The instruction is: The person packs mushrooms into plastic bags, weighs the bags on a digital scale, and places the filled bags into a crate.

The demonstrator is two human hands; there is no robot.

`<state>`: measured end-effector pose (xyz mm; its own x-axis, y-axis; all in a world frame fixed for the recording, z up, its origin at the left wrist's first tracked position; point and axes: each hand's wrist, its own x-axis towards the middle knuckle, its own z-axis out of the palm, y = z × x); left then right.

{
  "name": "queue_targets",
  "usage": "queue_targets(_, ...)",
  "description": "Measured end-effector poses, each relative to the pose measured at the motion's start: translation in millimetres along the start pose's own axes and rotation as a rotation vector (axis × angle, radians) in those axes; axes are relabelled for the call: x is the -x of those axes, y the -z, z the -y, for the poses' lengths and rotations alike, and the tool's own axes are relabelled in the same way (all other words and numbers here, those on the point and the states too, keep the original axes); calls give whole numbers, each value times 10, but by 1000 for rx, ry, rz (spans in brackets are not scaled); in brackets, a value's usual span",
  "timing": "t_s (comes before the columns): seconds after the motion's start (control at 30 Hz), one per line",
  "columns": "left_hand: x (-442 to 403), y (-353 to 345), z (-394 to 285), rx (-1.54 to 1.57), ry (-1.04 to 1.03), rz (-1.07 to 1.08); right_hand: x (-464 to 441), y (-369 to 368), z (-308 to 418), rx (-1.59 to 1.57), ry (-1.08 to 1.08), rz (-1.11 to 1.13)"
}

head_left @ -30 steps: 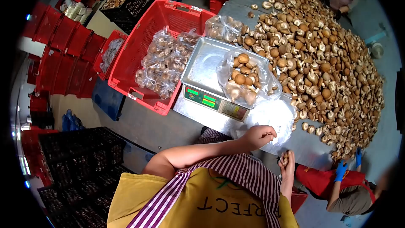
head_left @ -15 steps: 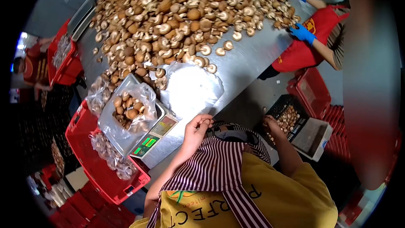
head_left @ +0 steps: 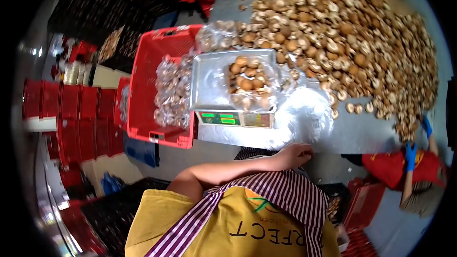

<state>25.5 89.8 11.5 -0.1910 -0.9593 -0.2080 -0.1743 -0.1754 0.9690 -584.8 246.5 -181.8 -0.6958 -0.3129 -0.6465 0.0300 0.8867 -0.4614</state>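
Observation:
My left hand is in front of my apron at the table's near edge, fingers curled in; whatever they may hold is hidden. My right hand is out of sight. Beyond the left hand, clear plastic bags lie flat and shiny on the metal table. To their left stands a digital scale with lit green displays. An open clear bag of brown mushrooms sits on its pan. Left of the scale, a red crate contains several filled bags.
A large heap of loose mushrooms covers the table's far right. Another filled bag rests behind the scale. A co-worker's blue-gloved hand is at the heap's right edge. Red crates are stacked at left; a black crate stands lower right.
The view has swung left, so the scale and crate appear nearer the middle. My left forearm now lies across my front. My right hand, earlier by the black mushroom crate, has left view.

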Motion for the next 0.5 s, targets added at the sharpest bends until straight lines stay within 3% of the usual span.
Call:
queue_targets(0.13,60,26,52,67,40,-53,-158,-978,650,104,254,98)
queue_targets(0.23,133,38,116,49,-43,-162,-95,-1835,1227,116,595,256)
queue_targets(0.3,161,32,189,94,-103,-238,1199,-2304,2011,122,916,332)
queue_targets(0.37,207,99,160,78,-101,-273,1246,-2646,2387,68,1066,487)
queue_targets(0.5,270,145,254,88,-152,-376,2409,-2971,3099,-66,972,698)
